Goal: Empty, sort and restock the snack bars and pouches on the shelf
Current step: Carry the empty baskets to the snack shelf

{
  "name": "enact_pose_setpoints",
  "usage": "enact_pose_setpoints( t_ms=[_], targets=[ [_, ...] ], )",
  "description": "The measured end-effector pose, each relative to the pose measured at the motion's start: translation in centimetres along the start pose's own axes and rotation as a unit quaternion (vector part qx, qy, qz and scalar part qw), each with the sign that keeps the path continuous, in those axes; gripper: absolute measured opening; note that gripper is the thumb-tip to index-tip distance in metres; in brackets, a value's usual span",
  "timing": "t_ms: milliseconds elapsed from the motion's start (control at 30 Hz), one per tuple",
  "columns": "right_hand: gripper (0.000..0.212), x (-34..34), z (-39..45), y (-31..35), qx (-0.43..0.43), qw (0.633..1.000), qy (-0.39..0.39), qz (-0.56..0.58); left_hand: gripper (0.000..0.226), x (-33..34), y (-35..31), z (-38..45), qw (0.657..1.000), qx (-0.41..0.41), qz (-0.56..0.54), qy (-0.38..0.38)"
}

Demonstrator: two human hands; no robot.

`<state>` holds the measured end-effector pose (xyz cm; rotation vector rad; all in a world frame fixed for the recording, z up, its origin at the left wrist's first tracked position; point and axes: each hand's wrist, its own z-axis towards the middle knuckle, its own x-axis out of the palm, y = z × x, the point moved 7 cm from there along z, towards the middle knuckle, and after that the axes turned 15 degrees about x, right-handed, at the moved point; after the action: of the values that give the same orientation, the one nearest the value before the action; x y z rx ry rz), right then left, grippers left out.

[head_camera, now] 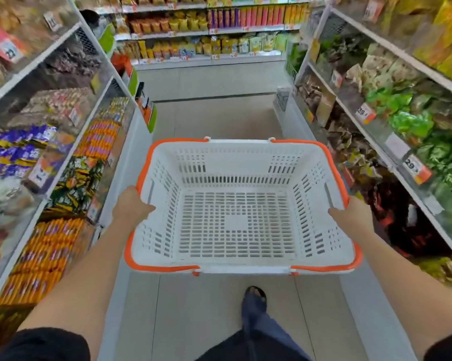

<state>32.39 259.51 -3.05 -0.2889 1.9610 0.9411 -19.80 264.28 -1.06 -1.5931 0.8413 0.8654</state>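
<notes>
Both hands are carrying the white basket [235, 267] by its side rims, the left hand [132, 208] curling over the left edge with its thumb inside, the right hand [353, 212] clasping the right edge likewise. It is hanging level over the aisle floor, holding nothing, its long axis running across the person's body, mouth facing up. This looks like the fetching step before emptying begins. Next, I'd judge, comes turning toward the orange snack bars [48, 256] on the left shelf and setting the basket down near them
</notes>
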Motion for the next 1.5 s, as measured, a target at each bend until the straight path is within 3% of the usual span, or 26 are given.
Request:
enact_pose_setpoints(
  t_ms=[367, 500, 600, 667, 867, 967, 1133, 1267, 1500],
  targets=[
    [0.025, 3.9, 19.9, 19.1, -0.003, 1.000, 0.013, -0.007, 0.062, -1.7, -4.9, 25.4, 0.999, -0.026, -0.027, -0.018],
    [0.027, 6.6, 26.3, 25.0, 0.026, 1.000, 0.011, 0.005, 0.061, -2.6, -6.1, 37.6, 1.000, 0.009, -0.015, 0.005],
    [0.024, 7.8, 30.3, 28.8, 0.060, 0.998, -0.002, 0.017, 0.043, -4.1, -7.6, 46.5, 0.999, 0.039, 0.001, 0.007],
    [0.023, 8.0, 32.8, 30.9, 0.076, 0.996, -0.023, 0.027, 0.042, -5.0, -9.3, 52.0, 0.998, 0.053, 0.008, 0.011],
    [0.021, 7.3, 39.6, 35.0, 0.117, 0.989, -0.063, 0.061, 0.039, -5.3, -16.2, 64.5, 0.988, 0.152, 0.014, 0.013],
    [0.022, 6.6, 44.1, 37.0, 0.125, 0.988, -0.071, 0.059, 0.029, -4.7, -18.6, 69.7, 0.987, 0.157, 0.008, 0.014],
    [0.019, 5.9, 51.0, 40.5, 0.133, 0.985, -0.074, 0.084, 0.044, -3.5, -21.9, 77.5, 0.988, 0.152, -0.014, 0.003],
    [0.016, 5.8, 55.6, 42.2, 0.150, 0.982, -0.071, 0.094, 0.037, -2.4, -25.2, 82.0, 0.988, 0.153, -0.033, 0.010],
    [0.020, 7.4, 58.9, 41.0, 0.217, 0.967, -0.078, 0.106, 0.042, -1.0, -30.9, 88.8, 0.983, 0.179, 0.019, 0.044]
  ],
)
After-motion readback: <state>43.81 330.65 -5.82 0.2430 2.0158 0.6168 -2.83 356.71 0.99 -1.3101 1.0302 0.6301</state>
